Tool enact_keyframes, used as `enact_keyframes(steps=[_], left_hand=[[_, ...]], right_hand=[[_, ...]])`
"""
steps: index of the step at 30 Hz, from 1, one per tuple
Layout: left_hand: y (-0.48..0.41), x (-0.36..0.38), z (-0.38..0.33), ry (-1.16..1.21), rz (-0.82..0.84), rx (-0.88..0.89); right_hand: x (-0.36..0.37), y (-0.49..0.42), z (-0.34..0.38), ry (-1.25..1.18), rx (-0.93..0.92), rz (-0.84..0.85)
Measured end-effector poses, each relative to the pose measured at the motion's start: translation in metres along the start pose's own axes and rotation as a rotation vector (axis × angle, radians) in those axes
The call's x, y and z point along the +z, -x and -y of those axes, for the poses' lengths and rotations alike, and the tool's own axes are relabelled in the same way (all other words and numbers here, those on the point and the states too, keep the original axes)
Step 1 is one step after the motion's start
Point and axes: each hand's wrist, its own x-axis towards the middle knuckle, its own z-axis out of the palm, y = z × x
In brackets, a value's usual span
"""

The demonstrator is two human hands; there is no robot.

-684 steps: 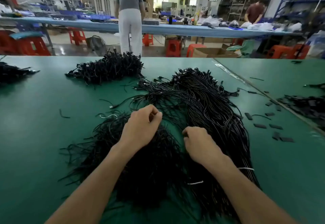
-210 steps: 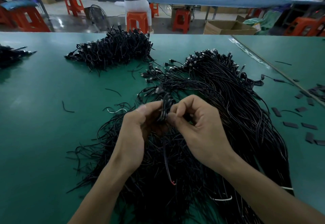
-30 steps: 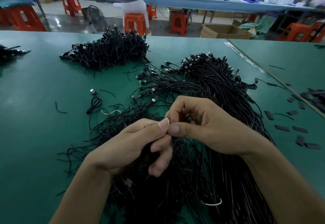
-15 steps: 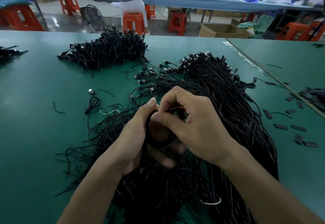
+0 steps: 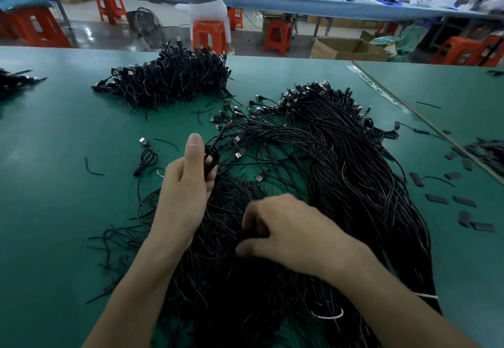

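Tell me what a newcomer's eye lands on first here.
A huge heap of black cables sprawls across the middle of the green table. Over it, the left hand holds up a small coil while the right hand grips strands in the heap's near part. A smaller pile lies at the far edge.

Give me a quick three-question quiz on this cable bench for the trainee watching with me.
1. True or false: the left hand holds a coiled cable.
2. Where does the lone coil on the green table lie? A) left of the left hand B) on an orange stool C) in the cardboard box
3. Which hand grips into the loose strands nearest the camera?
Key: 1 true; 2 A; 3 the right hand.
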Motion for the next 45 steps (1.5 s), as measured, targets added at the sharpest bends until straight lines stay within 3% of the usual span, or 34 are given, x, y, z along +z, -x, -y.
enact_keyframes(steps=[21, 35, 41, 45], left_hand=[[-0.001, 0.002, 0.006, -0.084, 0.005, 0.013], [-0.002, 0.001, 0.007, -0.076, -0.003, 0.011], [-0.002, 0.004, 0.008, -0.052, -0.012, 0.013], [-0.001, 0.006, 0.009, -0.052, -0.004, 0.007]], right_hand=[[0.016, -0.003, 0.02, 0.188, -0.055, 0.07], [0.017, -0.009, 0.012, 0.031, 0.082, 0.078], [-0.001, -0.004, 0.005, 0.024, 0.069, -0.077], [-0.005, -0.002, 0.005, 0.027, 0.022, 0.012]])
